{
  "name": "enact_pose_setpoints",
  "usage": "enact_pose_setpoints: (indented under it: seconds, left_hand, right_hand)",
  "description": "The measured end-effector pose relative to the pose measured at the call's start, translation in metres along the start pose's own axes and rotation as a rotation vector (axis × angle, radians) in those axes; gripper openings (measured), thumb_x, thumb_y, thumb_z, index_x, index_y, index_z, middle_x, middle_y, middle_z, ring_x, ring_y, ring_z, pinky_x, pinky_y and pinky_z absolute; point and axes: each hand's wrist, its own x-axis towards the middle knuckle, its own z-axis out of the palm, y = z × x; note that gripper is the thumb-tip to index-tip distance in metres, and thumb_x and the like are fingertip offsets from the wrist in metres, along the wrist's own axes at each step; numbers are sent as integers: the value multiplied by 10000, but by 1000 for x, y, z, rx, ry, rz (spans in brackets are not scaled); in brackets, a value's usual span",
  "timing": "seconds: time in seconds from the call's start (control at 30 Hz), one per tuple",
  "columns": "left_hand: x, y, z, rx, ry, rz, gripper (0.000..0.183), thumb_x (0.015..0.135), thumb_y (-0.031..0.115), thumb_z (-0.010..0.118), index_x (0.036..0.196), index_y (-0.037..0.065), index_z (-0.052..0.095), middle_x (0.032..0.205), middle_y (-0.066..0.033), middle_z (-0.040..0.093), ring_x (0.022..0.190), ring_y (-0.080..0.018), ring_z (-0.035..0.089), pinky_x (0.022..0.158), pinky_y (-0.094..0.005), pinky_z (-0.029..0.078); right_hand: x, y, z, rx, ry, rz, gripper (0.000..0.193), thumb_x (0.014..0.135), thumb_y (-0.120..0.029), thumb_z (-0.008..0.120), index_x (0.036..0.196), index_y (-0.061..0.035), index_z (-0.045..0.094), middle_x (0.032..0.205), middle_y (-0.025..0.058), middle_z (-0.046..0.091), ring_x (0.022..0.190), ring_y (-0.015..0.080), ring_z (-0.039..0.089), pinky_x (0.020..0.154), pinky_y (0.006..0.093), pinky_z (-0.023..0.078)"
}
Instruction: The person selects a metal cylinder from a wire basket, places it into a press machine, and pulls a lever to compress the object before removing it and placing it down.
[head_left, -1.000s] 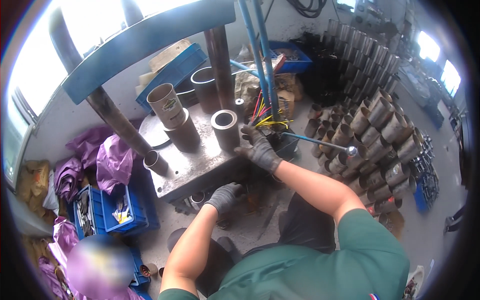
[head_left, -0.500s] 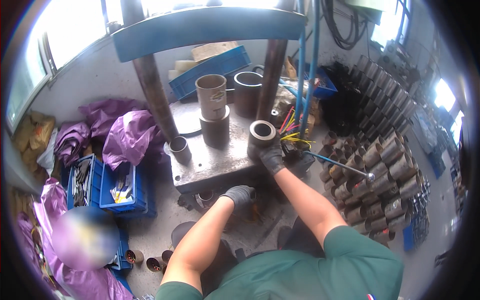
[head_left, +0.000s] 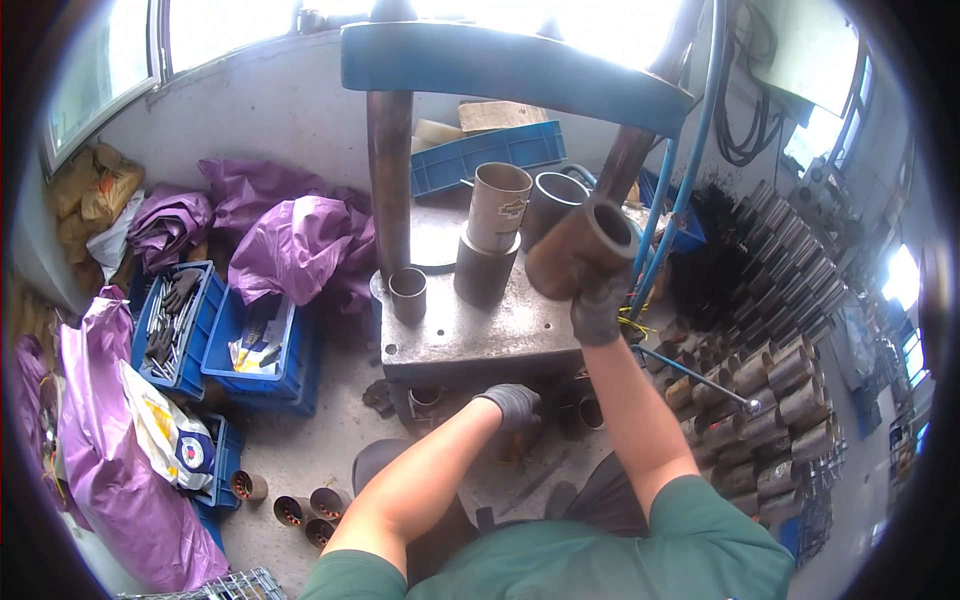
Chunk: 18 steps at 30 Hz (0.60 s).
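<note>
My right hand [head_left: 597, 310], in a dark grey glove, grips a thick-walled metal sleeve [head_left: 575, 262]. The sleeve is raised and tilted over the right part of the steel press table [head_left: 470, 345]. In front of the table's edge and lower down, my left hand [head_left: 513, 405] is gloved and closed; whatever it may hold is hidden. Mid-table, a pale metal tube [head_left: 498, 215] stands upright on a wider dark cylinder [head_left: 486, 272]. Behind the raised sleeve is another dark open cylinder [head_left: 550, 205]. A short ring-like tube [head_left: 408, 297] stands at the table's left.
Two steel columns and a blue crossbeam [head_left: 510, 75] frame the table. A lever with a ball end [head_left: 752, 406] juts out at right, before stacked metal tubes [head_left: 775, 385]. At left are blue crates [head_left: 262, 378] and purple sheeting [head_left: 300, 250]. Small tubes [head_left: 292, 510] stand on the floor.
My right hand has lifted the thick sleeve off the table's right corner and tilted it. My left hand stays low by the front edge. The whole view has shifted, moving the press rightward.
</note>
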Motion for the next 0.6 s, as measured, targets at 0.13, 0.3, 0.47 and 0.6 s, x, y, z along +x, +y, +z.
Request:
enact_pose_setpoints:
  seconds: [0.13, 0.3, 0.47, 0.6]
  left_hand:
    - [5, -6, 2, -15, -10, 9, 463, 956, 391, 677, 1242, 28, 700, 1198, -225, 728, 1170, -402, 672, 1024, -476, 521]
    - [1, -8, -2, 4, 31, -9, 458, 959, 394, 676, 1242, 34, 700, 1204, -227, 724, 1177, -398, 671, 1027, -475, 520]
    - [-5, -7, -12, -41, -13, -51, 433, 962, 386, 672, 1205, 30, 709, 1180, -226, 731, 1154, -398, 681, 1008, -479, 526]
    - [-9, -12, -13, -39, 13, -46, 412, 960, 376, 682, 1183, 33, 728, 1166, -212, 740, 1143, -389, 690, 1004, -475, 536]
  right_hand:
    - [63, 3, 56, 27, -93, -13, 709, 790, -136, 893, 1404, -54, 549, 1245, 62, 660, 1087, 190, 653, 921, 368, 577]
    - [118, 8, 103, -661, -277, -503, 402, 902, -253, 775, 1201, -23, 636, 1080, 103, 723, 957, 209, 702, 768, 341, 577]
    - [155, 55, 107, -878, -159, -13, 690, 745, -349, 939, 1264, 4, 653, 1153, 158, 735, 1041, 284, 719, 903, 377, 582]
    - [158, 53, 135, -932, -150, -80, 593, 729, -384, 930, 1147, -11, 733, 1079, 174, 773, 997, 304, 748, 880, 393, 584]
